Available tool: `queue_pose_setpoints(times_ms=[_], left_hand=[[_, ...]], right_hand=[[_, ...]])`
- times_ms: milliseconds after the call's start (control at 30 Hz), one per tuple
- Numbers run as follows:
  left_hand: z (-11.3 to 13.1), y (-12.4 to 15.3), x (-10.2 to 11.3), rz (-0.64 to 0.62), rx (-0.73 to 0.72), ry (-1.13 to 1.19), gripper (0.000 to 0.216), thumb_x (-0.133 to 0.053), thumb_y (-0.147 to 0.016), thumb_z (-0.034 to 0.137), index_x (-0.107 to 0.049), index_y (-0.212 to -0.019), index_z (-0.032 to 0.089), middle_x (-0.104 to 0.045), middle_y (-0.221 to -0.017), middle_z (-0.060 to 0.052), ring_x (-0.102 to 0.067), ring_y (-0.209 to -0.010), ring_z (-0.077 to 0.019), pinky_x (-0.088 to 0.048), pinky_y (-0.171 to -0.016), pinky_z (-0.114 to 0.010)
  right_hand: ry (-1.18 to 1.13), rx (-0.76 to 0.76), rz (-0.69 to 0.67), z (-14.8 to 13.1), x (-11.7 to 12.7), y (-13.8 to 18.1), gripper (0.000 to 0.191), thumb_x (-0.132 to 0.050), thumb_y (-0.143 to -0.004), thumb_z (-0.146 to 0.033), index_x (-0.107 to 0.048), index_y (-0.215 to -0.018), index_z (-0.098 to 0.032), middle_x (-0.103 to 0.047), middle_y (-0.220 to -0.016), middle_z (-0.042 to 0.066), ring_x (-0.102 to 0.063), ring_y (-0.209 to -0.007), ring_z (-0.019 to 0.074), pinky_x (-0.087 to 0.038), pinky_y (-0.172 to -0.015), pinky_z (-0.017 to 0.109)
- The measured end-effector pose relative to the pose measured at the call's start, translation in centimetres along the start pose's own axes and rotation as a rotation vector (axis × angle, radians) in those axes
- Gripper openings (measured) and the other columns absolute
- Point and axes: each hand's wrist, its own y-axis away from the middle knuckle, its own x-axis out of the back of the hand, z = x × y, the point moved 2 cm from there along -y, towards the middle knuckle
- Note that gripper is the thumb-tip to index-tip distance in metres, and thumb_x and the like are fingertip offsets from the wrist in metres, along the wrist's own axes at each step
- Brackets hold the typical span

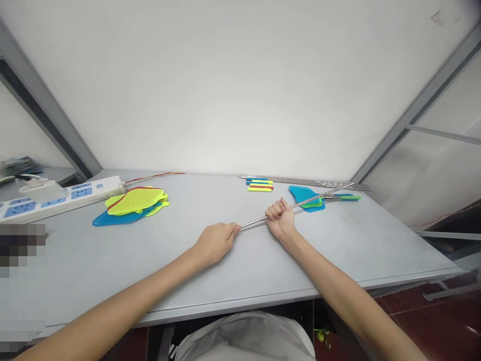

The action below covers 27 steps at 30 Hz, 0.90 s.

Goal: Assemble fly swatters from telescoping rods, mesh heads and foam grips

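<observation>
A thin metal rod (311, 200) lies slanted over the grey table (225, 265), rising toward the right. My left hand (215, 241) pinches its near end with closed fingers. My right hand (280, 218) is a fist wrapped round the rod a little farther along. The rod's far part passes over a blue swatter head (302, 193) with a green one (312, 204) on it.
A pile of yellow, red-edged and blue swatter heads (133, 204) lies at the left. A white power strip (56, 198) runs along the far left. Coloured handles (260, 184) and a bundle of metal rods (304, 181) lie by the wall. A finished green-handled piece (343, 197) rests at the right.
</observation>
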Motion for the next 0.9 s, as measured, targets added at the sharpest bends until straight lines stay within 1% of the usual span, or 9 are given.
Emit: queue_pose_setpoints(times_ms=[300,467,900], left_hand=[[-0.24,-0.22,0.13,-0.027,0.005,0.066,0.046,-0.013,-0.084,0.042,-0.050,-0.067,0.020,-0.055,-0.061,-0.002,-0.052,-0.057,-0.0157,-0.032,-0.052,-0.026],[-0.29,-0.25,0.26,-0.032,-0.008,0.107,0.044,-0.014,-0.084,0.041,-0.050,-0.068,0.021,-0.057,-0.066,-0.001,-0.053,-0.062,-0.0156,-0.033,-0.054,-0.025],[-0.22,-0.42,0.18,-0.038,-0.027,0.180,0.044,-0.013,-0.083,0.042,-0.047,-0.065,0.021,-0.057,-0.068,-0.001,-0.052,-0.064,-0.0161,-0.034,-0.054,-0.025]], right_hand=[[-0.014,0.025,-0.009,-0.07,-0.22,0.26,0.038,-0.035,-0.082,-0.025,-0.017,-0.050,-0.018,-0.010,-0.038,-0.009,-0.013,-0.031,0.0062,-0.017,-0.030,0.019],[-0.017,0.033,-0.006,0.00,-0.34,0.32,0.039,-0.032,-0.084,-0.029,-0.017,-0.050,-0.018,-0.010,-0.038,-0.009,-0.012,-0.031,0.0065,-0.016,-0.030,0.019],[-0.028,0.046,-0.025,-0.06,-0.73,0.56,0.039,-0.031,-0.084,-0.030,-0.017,-0.049,-0.018,-0.008,-0.038,-0.009,-0.010,-0.032,0.0065,-0.014,-0.030,0.019]])
